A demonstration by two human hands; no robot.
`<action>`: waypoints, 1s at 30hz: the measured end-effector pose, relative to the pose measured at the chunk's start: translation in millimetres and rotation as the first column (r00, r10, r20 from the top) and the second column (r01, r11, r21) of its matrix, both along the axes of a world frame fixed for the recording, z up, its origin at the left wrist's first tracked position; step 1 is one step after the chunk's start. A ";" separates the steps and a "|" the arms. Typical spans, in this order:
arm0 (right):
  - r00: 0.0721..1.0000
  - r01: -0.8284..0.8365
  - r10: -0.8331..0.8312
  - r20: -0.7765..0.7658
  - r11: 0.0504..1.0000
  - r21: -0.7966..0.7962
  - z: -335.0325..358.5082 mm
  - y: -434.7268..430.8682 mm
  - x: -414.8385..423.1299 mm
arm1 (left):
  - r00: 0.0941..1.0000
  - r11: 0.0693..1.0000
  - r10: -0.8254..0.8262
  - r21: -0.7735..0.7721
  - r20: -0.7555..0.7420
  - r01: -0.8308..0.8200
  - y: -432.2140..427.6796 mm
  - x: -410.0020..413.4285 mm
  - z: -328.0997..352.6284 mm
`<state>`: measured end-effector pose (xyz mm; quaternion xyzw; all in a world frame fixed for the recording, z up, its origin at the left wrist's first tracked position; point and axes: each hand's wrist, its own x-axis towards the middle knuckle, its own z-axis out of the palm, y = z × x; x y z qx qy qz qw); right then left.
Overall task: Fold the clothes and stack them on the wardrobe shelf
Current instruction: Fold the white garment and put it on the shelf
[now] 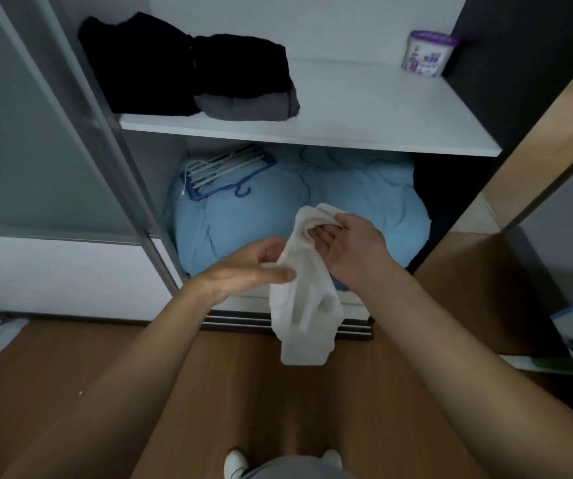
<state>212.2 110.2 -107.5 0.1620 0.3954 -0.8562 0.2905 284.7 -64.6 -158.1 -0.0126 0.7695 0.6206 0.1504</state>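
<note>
While the white garment (307, 305) hangs unfolded: the step in hand is judged to be folding, barely begun.
Garment location: in the air before the wardrobe opening, below the front edge of the shelf (364, 108).
Right hand (354, 247) grip: thumb and fingers pinch the garment's bunched upper end.
Left hand (247, 271) grip: thumb and fingers pinch the garment lower down.
Shelf stock: folded dark clothes (188, 63) at the left end; purple tub (427, 53) in the right rear corner.
Next move: probably calls for spreading the cloth, halving it, then stacking it beside the dark clothes.

A home bedroom: open wardrobe (312, 133), folded clothes (188, 67), duvet (299, 205).
</note>
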 end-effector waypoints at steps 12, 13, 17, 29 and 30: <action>0.955 -0.182 0.265 -0.137 0.881 0.437 -27.1 50.6 -25.5 | 0.878 0.885 0.454 0.197 -0.152 -0.423 11.0 -40.5 33.7; 0.929 -0.190 0.337 -0.153 0.789 0.584 -34.8 53.3 -24.8 | 0.880 0.890 0.448 0.172 -0.158 -0.422 12.8 -45.4 38.3; 0.774 -0.045 0.552 -0.310 0.537 0.843 -60.3 44.6 -19.5 | 0.912 0.930 0.368 0.059 -0.180 -0.363 19.0 -57.3 52.4; 0.493 0.196 0.735 -0.465 0.427 0.883 -85.3 1.8 -14.9 | 0.884 0.902 0.432 0.071 -0.179 -0.426 5.9 -44.4 56.4; 0.476 0.158 0.783 -0.402 0.373 0.914 -90.5 2.7 -14.2 | 0.868 0.885 0.466 0.106 -0.173 -0.454 3.8 -42.6 56.0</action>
